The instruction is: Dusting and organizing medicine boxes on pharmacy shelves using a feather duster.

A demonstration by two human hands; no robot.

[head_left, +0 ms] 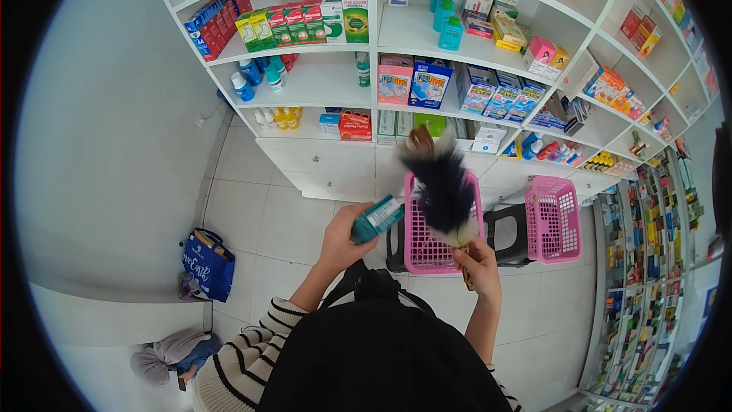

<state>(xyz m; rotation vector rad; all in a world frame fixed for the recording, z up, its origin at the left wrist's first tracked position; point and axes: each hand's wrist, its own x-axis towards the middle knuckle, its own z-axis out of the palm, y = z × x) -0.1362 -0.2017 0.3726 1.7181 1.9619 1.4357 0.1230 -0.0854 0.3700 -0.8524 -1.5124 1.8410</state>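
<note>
White shelves (324, 90) — boxes (431, 84), bottles (451, 33).

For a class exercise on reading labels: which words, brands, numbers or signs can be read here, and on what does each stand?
I won't copy printed wording, only say where it stands.
Blue bag: large white lettering, readable.
Pink box: large lettering, readable.
Dark blue box: large lettering, readable.
Teal container in the left hand: small print, too blurred to read.
Far-right packs: too small to read.

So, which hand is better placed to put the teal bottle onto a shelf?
Probably the left hand: it holds the teal bottle, while the right hand grips the feather duster.
</note>
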